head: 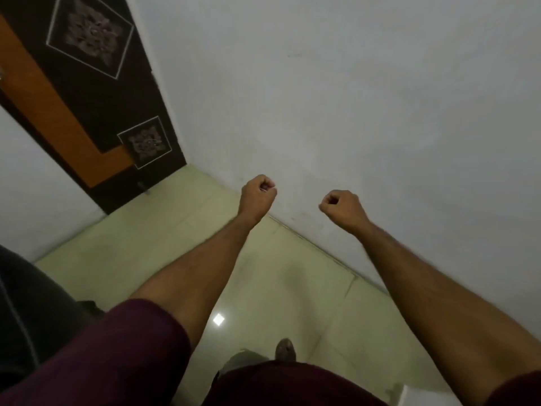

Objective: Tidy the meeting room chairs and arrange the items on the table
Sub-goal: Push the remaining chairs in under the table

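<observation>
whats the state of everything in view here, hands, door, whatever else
left hand: raised, curled in a fist, holding nothing visible
right hand: raised, curled in a fist, holding nothing visible
door: looks closed
foot: on the floor
dark shape at left edge: too cut off to tell

Head-worn camera looks steeply down, close to floor (278, 276) and wall (380, 98).
</observation>
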{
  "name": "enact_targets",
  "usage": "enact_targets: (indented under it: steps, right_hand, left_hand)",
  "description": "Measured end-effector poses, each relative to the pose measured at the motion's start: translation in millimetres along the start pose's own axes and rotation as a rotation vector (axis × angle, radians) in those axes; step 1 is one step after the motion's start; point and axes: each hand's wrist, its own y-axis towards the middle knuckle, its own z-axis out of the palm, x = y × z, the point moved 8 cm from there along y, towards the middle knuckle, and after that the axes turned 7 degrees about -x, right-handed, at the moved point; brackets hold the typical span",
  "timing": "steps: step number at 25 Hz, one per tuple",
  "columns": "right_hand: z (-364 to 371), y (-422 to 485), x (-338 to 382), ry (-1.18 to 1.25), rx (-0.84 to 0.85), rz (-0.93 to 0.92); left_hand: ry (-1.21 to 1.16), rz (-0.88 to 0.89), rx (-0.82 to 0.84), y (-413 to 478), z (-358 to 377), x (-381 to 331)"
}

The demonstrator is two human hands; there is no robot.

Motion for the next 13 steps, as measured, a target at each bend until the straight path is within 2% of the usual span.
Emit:
enact_targets:
  steps: [5, 13]
  right_hand:
    - [57, 138, 78, 0.030, 0.102, -0.148]
    - [282, 293, 265, 0.118, 0.422, -0.405]
  left_hand:
    - [0.022, -0.003, -0.147, 127, -48, 18]
    - [0.171, -0.141, -0.475, 286, -222, 118]
